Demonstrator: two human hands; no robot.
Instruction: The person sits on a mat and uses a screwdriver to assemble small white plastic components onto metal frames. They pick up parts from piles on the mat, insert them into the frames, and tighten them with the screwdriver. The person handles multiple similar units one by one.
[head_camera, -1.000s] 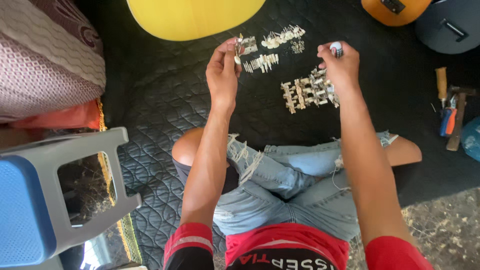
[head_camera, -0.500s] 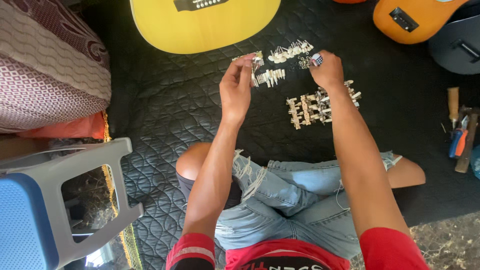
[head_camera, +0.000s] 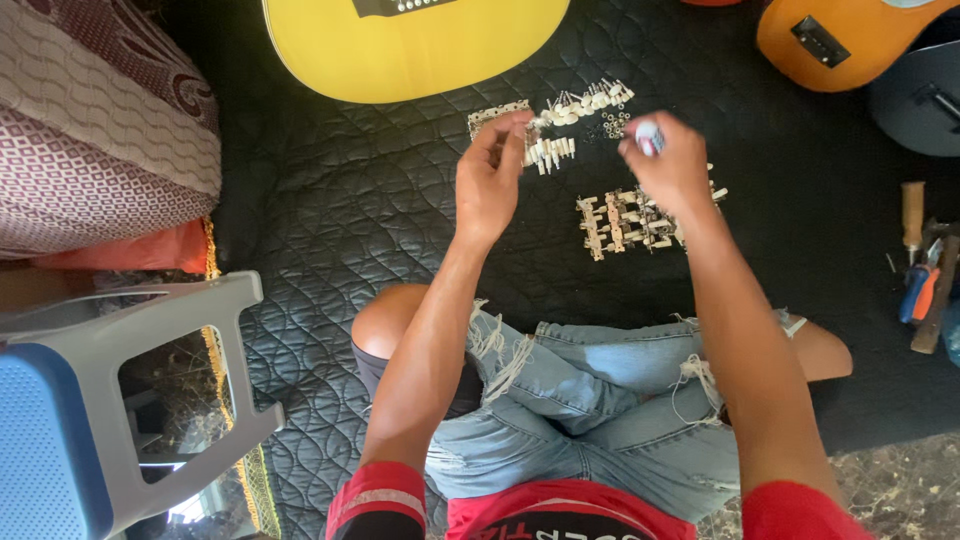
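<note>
Two bare hands are being held out over a black quilted mat (head_camera: 330, 230), on which a person in torn light-blue jeans (head_camera: 590, 410) is seated cross-legged. At the far left a patterned maroon-and-cream cushion (head_camera: 100, 130) is being shown, with a grey-and-blue plastic stool (head_camera: 90, 400) just below it at the mat's edge. Further right, at the top, the body of a yellow guitar (head_camera: 420, 45) is lying on the mat. The left hand (head_camera: 490, 185) is being raised just below that guitar; its fingertips are being pinched narrowly on the end of a small tuning-peg strip (head_camera: 498, 115), so that the strip is being held at the fingertips, just above the mat. Just right of it, several loose white-knobbed tuning pegs (head_camera: 585, 100) are lying in a row, with a shorter cluster below and some tiny dark washers (head_camera: 612, 125) beside them. The right hand (head_camera: 670, 170) is being curled closed around a small white-tipped part (head_camera: 648, 135), only the tip of which is being shown between the fingers. Under and just left of that hand, a group of assembled tuning-machine plates (head_camera: 620, 220) is resting on the mat. At the upper right an orange guitar (head_camera: 840, 40) is lying beside a dark rounded guitar body (head_camera: 920, 100), and at the far right edge several hand tools (head_camera: 920, 280) with wooden and coloured handles are being kept together
</note>
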